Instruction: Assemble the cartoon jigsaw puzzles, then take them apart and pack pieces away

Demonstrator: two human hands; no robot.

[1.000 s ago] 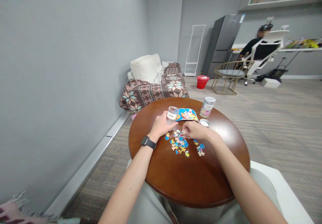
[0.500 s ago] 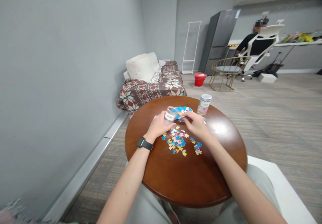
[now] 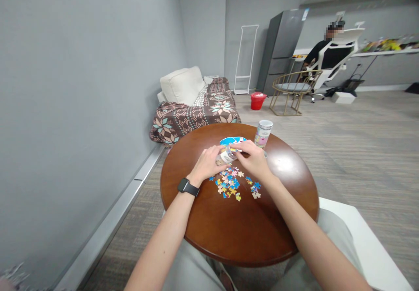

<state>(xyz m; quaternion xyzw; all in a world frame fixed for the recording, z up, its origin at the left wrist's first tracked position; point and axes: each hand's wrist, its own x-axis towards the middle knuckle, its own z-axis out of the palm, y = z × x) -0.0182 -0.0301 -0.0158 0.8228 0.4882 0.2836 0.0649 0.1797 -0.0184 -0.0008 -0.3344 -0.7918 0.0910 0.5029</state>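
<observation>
My left hand [image 3: 207, 165], with a black watch on its wrist, is wrapped round a clear jar [image 3: 225, 156] with a white label. The jar is tilted, its mouth towards my right hand [image 3: 253, 159]. My right fingers pinch puzzle pieces [image 3: 236, 150] at the jar's mouth; how many is hidden. Beneath my hands, a heap of loose jigsaw pieces [image 3: 229, 183] lies on the round brown table [image 3: 235, 230]. A smaller group of pieces [image 3: 255, 190] lies to its right. Behind the jar is a blue picture card [image 3: 231, 141], partly covered.
A printed can [image 3: 263, 134] stands upright at the table's back right, with a small round lid partly behind my right hand. A patterned sofa [image 3: 203, 112] stands beyond the table. Farther off are a red bin [image 3: 258, 101], a gold chair [image 3: 293, 90] and a seated person [image 3: 316, 51].
The jar has gone from nearly upright to tilted right. My right hand has brought the pinched puzzle pieces to its mouth. The camera view has shifted slightly.
</observation>
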